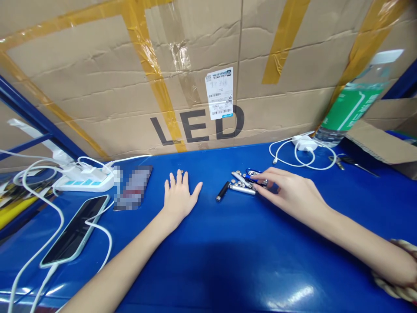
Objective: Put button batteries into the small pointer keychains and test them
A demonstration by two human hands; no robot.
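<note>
My left hand [179,195] lies palm down on the blue tabletop, fingers spread, holding nothing. A small round bit [181,172] lies by its fingertips. My right hand [286,187] reaches into a small pile, thumb and index finger brought together; what they pinch is mostly hidden, with a small blue piece [251,177] at the fingertips. In the pile are a silver tube [242,189], another silver tube [241,178] behind it, and several small silver button cells [233,181]. Just left of them lies a short black tube [223,191].
A large cardboard box [276,113] walls off the back. At left are a power strip [85,182], a phone [76,230] on a cable, and a blurred flat item [133,189]. A charger [304,142], water bottle [352,106] and scissors [356,163] sit at right.
</note>
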